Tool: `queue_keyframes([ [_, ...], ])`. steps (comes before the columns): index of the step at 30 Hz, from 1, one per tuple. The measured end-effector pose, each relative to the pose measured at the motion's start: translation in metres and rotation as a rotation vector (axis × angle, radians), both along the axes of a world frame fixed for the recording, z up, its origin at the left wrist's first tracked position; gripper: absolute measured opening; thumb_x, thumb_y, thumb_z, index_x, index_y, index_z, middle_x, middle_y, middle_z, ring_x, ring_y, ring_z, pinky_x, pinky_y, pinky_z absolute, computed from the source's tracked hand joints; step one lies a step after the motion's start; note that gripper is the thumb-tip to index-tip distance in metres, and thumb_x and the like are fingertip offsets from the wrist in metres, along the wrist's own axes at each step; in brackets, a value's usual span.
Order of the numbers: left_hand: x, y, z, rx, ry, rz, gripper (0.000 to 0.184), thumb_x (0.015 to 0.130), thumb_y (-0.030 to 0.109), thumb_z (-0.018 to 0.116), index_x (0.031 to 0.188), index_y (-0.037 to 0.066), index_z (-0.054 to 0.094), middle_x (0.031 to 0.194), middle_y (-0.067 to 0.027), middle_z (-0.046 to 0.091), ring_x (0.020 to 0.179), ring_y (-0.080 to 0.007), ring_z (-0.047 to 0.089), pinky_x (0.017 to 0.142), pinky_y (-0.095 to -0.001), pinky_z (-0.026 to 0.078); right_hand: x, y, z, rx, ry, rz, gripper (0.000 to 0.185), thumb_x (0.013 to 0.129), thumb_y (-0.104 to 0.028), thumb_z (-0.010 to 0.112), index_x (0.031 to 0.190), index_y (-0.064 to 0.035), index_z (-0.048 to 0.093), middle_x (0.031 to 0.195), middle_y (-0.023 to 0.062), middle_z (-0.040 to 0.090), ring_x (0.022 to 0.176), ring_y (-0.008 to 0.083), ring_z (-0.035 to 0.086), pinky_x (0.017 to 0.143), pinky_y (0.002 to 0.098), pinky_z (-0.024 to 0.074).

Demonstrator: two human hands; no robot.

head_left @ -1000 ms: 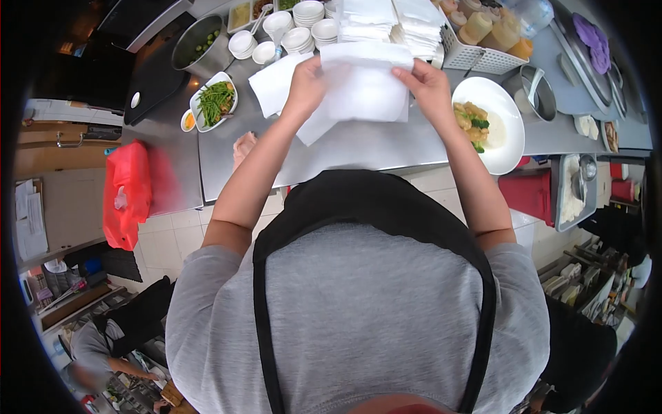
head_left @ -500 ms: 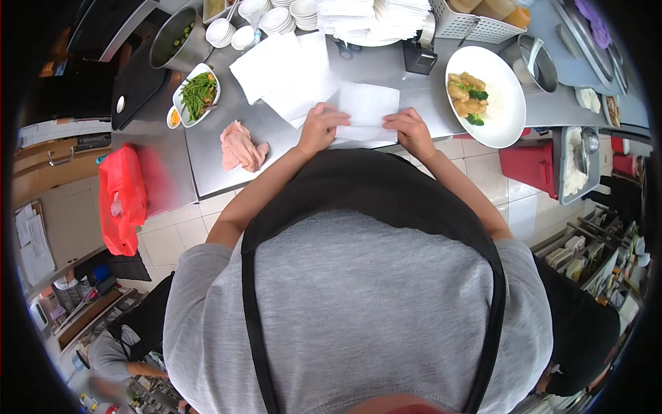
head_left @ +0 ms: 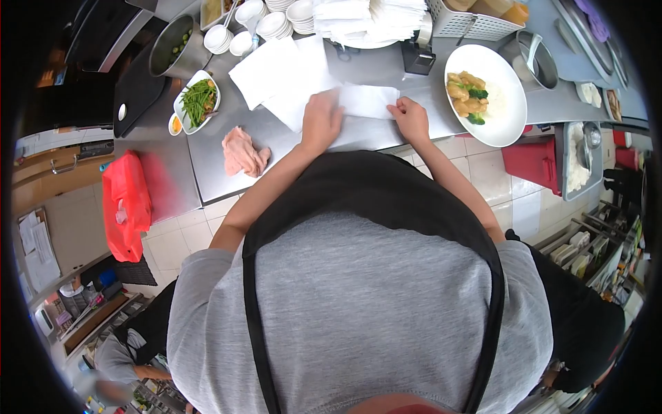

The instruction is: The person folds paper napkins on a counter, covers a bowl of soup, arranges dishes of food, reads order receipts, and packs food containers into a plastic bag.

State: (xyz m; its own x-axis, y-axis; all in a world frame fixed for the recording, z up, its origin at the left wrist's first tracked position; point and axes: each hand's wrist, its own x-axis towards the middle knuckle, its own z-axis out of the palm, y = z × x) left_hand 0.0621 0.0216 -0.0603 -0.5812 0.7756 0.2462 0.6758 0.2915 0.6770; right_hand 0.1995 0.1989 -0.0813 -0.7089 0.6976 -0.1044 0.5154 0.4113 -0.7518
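Note:
A white paper napkin, folded into a narrow strip, lies flat at the front of the steel counter between my hands. My left hand is on its left end, fingers curled over the paper and slightly blurred. At the opposite end, my right hand pinches the paper's lower corner between thumb and fingers. More white paper sheets overlap one another just beyond my left hand. A crumpled pink cloth rests on the counter to the left of my left forearm.
To the right is a large white plate of battered pieces and broccoli. A dish of green beans, a metal pot and small white bowls stand left. Behind are a napkin pile and black holder.
The napkin has gone from a taller piece to a narrow strip folded over. My left hand has turned and shifted slightly, now lying over the paper's left end; my right hand still pinches the right end.

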Motion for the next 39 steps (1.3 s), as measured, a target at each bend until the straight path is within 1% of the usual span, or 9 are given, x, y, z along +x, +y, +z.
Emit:
queue_keyframes([
  [1, 0.002, 0.000, 0.006, 0.033, 0.356, -0.142, 0.043, 0.081, 0.013, 0.057, 0.120, 0.000, 0.045, 0.120, -0.0135, 0.052, 0.104, -0.0254, 0.052, 0.086, -0.0375, 0.040, 0.000, 0.000, 0.000, 0.000, 0.001, -0.004, 0.024, 0.074, -0.024, 0.064, 0.078, -0.0012, 0.058, 0.070, 0.0125, 0.062, 0.066, 0.0291, 0.060, 0.060, 0.0370, 0.0447],
  [4, 0.003, 0.004, -0.001, -0.078, 0.434, -0.428, 0.045, 0.081, 0.016, 0.054, 0.123, 0.003, 0.043, 0.134, -0.0126, 0.038, 0.124, -0.0280, 0.034, 0.100, -0.0421, 0.029, 0.001, -0.001, 0.000, 0.018, 0.025, -0.001, 0.023, 0.075, -0.024, 0.064, 0.078, -0.0010, 0.058, 0.068, 0.0119, 0.062, 0.064, 0.0287, 0.060, 0.060, 0.0375, 0.0451],
  [10, 0.002, 0.000, -0.023, -0.192, 0.500, -0.462, 0.050, 0.083, 0.027, 0.053, 0.125, 0.002, 0.042, 0.135, -0.0124, 0.037, 0.126, -0.0264, 0.033, 0.100, -0.0433, 0.028, 0.003, -0.009, 0.009, 0.132, 0.024, 0.016, 0.029, 0.074, -0.019, 0.062, 0.099, -0.0054, 0.056, 0.096, 0.0116, 0.061, 0.088, 0.0276, 0.057, 0.072, 0.0393, 0.0436],
  [12, 0.004, -0.001, -0.025, -0.213, 0.471, -0.456, 0.051, 0.083, 0.025, 0.053, 0.127, 0.003, 0.040, 0.137, -0.0122, 0.034, 0.128, -0.0262, 0.030, 0.102, -0.0440, 0.025, 0.003, -0.020, 0.015, 0.756, 0.252, 0.317, 0.045, 0.076, -0.018, 0.061, 0.117, -0.0045, 0.048, 0.118, 0.0133, 0.052, 0.107, 0.0250, 0.049, 0.085, 0.0422, 0.0383],
  [16, 0.004, -0.002, -0.026, -0.302, 0.458, -0.459, 0.053, 0.084, 0.026, 0.051, 0.130, 0.004, 0.035, 0.139, -0.0119, 0.030, 0.131, -0.0252, 0.025, 0.105, -0.0452, 0.021, 0.011, -0.045, -0.015, 0.663, 0.081, 0.701, 0.060, 0.082, -0.030, 0.056, 0.131, -0.0038, 0.034, 0.137, 0.0124, 0.033, 0.129, 0.0233, 0.030, 0.103, 0.0437, 0.0247],
  [23, -0.005, -0.022, -0.019, -0.383, 0.477, -0.455, 0.054, 0.086, 0.028, 0.049, 0.132, 0.005, 0.033, 0.141, -0.0113, 0.027, 0.132, -0.0249, 0.023, 0.105, -0.0449, 0.019, 0.050, -0.022, -0.003, 0.705, -0.060, 0.688, 0.057, 0.086, -0.031, 0.051, 0.132, -0.0044, 0.032, 0.138, 0.0126, 0.032, 0.128, 0.0241, 0.031, 0.102, 0.0436, 0.0260],
  [28, -0.007, -0.027, -0.021, -0.306, 0.518, -0.413, 0.054, 0.084, 0.031, 0.052, 0.128, 0.003, 0.038, 0.137, -0.0144, 0.033, 0.127, -0.0280, 0.031, 0.102, -0.0462, 0.024, 0.053, -0.004, 0.008, 0.837, 0.026, 0.520, 0.031, 0.080, -0.024, 0.057, 0.105, -0.0038, 0.057, 0.112, 0.0086, 0.057, 0.111, 0.0213, 0.048, 0.098, 0.0401, 0.0310],
  [34, -0.001, -0.002, 0.008, -0.129, 0.367, -0.380, 0.057, 0.070, 0.026, 0.067, 0.117, 0.001, 0.048, 0.123, -0.0155, 0.045, 0.116, -0.0331, 0.040, 0.096, -0.0446, 0.031, -0.010, -0.007, -0.010, 0.843, 0.263, 0.750, 0.015, 0.073, -0.013, 0.054, 0.086, -0.0052, 0.055, 0.099, 0.0069, 0.056, 0.093, 0.0242, 0.051, 0.082, 0.0367, 0.0408],
  [39, -0.014, 0.011, 0.003, -0.068, 0.448, -0.322, 0.036, 0.068, 0.018, 0.067, 0.100, 0.004, 0.058, 0.110, -0.0134, 0.052, 0.108, -0.0319, 0.044, 0.092, -0.0419, 0.035, -0.012, -0.008, 0.003, 0.487, 0.287, 0.598, 0.014, 0.075, -0.011, 0.053, 0.088, -0.0045, 0.054, 0.092, 0.0087, 0.056, 0.088, 0.0259, 0.053, 0.077, 0.0360, 0.0418],
])
